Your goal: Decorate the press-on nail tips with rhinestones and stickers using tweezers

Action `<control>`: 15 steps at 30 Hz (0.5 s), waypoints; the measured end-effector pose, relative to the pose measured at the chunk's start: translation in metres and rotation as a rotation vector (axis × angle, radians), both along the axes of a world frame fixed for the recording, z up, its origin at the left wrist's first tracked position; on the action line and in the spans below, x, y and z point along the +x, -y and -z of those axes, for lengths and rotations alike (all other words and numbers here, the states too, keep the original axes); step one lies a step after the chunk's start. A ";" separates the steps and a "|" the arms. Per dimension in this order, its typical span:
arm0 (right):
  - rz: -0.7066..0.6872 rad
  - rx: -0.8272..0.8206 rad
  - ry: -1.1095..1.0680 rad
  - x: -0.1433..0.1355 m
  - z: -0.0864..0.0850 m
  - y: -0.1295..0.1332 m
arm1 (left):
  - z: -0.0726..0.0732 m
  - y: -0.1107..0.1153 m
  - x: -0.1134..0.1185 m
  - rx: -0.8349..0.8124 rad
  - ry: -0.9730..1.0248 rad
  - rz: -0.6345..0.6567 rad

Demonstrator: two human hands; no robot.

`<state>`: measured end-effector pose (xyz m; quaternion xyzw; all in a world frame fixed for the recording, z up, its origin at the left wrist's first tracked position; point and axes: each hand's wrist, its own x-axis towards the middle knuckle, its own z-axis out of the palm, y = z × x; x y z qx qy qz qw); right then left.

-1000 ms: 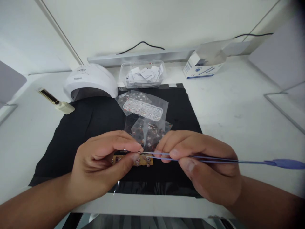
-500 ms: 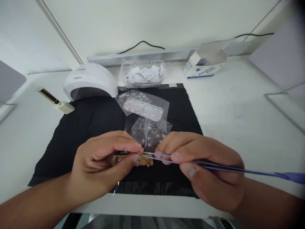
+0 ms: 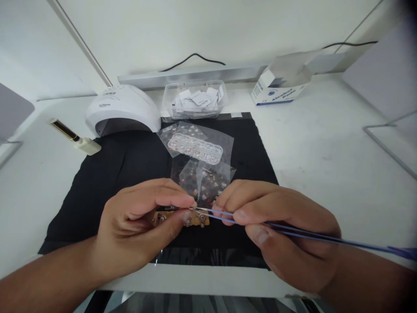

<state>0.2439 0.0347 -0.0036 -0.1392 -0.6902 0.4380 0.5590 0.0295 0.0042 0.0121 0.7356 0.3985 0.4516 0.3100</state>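
Observation:
My right hand is closed on blue tweezers, whose thin silvery tips point left and meet my left fingertips. Thumb and index finger of my left hand are pinched together around something tiny at the tweezer tips, too small to name. Just beneath these fingers lies a yellowish strip with several small shiny clips or stands on it, partly covered by my left hand. Beyond my hands, clear sachets with small decorations rest on the black mat, along with a clear compartment case of tiny gems.
A white nail lamp stands at the back left, near a cream bottle with a dark and gold cap. Behind the mat sits a clear tub of white packets. An alcohol pads box is open at the back right.
The rear end of the tweezers has swung slightly down and toward me, with my right hand turning a little. The left hand's pinch stays in place.

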 end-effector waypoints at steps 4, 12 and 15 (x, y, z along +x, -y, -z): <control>-0.019 -0.033 -0.023 0.000 0.002 0.000 | -0.001 0.001 0.000 -0.018 0.000 -0.022; -0.063 -0.151 -0.059 0.000 0.011 0.002 | -0.003 0.001 0.001 -0.037 0.029 -0.013; -0.082 -0.128 -0.058 0.000 0.010 0.001 | -0.004 0.000 0.002 -0.039 0.024 -0.010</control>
